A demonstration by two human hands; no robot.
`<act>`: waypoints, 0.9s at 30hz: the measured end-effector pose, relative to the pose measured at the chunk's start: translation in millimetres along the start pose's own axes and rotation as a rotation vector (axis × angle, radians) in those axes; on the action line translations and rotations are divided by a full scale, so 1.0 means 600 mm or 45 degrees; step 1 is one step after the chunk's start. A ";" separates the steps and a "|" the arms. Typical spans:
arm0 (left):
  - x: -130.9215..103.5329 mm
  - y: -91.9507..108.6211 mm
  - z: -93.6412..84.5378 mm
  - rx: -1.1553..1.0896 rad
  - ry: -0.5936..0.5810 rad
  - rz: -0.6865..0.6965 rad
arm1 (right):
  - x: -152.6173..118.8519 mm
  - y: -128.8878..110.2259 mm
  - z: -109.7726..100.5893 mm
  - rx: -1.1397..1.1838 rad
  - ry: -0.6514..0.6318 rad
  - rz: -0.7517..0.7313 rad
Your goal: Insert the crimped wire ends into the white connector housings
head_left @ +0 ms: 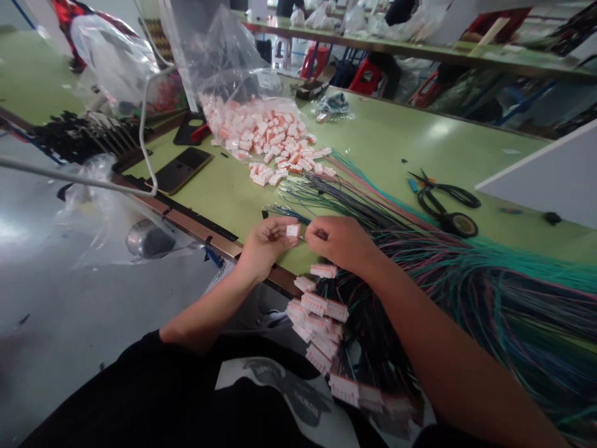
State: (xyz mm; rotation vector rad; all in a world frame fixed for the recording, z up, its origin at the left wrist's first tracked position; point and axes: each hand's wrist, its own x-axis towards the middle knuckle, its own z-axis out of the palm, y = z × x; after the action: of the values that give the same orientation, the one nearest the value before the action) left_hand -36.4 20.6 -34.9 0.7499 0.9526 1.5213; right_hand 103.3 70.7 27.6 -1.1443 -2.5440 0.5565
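Head view, from where I stood, took in the worker's black shirt (pixel 177 392) first, a pale print across its front. Just beyond, at the table's near edge, a cluster of wired connectors (pixel 324 311) lay heaped, white and orange, with dark wires running from them.

Past that cluster the two hands nearly met over the edge. The left hand (pixel 262 247) pinched a small connector (pixel 292 231) between thumb and fingers, its white face showing. Close on its other side, the right hand (pixel 339 239) had its fingers curled closed; I could not tell what lay inside them, though a thin dark piece showed between the hands.

Long loose wires (pixel 448 261), green, pink and dark, spread over the green table (pixel 382 137) beside and beneath the right forearm. Black-handled scissors (pixel 433 193) lay past them, beside a black roll (pixel 459 224). On the left a phone (pixel 181 170) rested flat. Farther off, a pile of connectors (pixel 280 137) spilled from a clear bag (pixel 233 62). Beyond stood another bench (pixel 420 46), with red stools (pixel 366 76) below it.
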 end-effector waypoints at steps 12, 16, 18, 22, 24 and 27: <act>-0.008 0.006 0.005 0.026 0.096 0.016 | 0.002 -0.003 0.017 0.205 -0.002 0.071; -0.006 0.004 0.005 -0.040 0.067 0.003 | 0.000 0.004 0.007 0.252 -0.072 0.065; -0.007 0.004 0.006 -0.058 0.058 0.000 | -0.001 0.007 0.001 0.258 -0.104 0.057; -0.008 0.004 0.006 0.000 0.062 0.006 | -0.003 0.004 0.006 0.234 -0.072 0.012; -0.008 0.003 0.004 0.034 0.059 0.012 | -0.003 0.000 0.013 0.230 -0.052 -0.005; -0.009 0.001 0.002 0.059 0.045 0.045 | 0.000 0.005 0.014 0.248 -0.079 0.005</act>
State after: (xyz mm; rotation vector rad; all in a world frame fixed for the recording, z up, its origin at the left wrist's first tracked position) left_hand -35.0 15.7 -33.8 0.7787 1.0086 1.5521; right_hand 101.8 70.5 18.8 -1.0786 -2.4737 0.8327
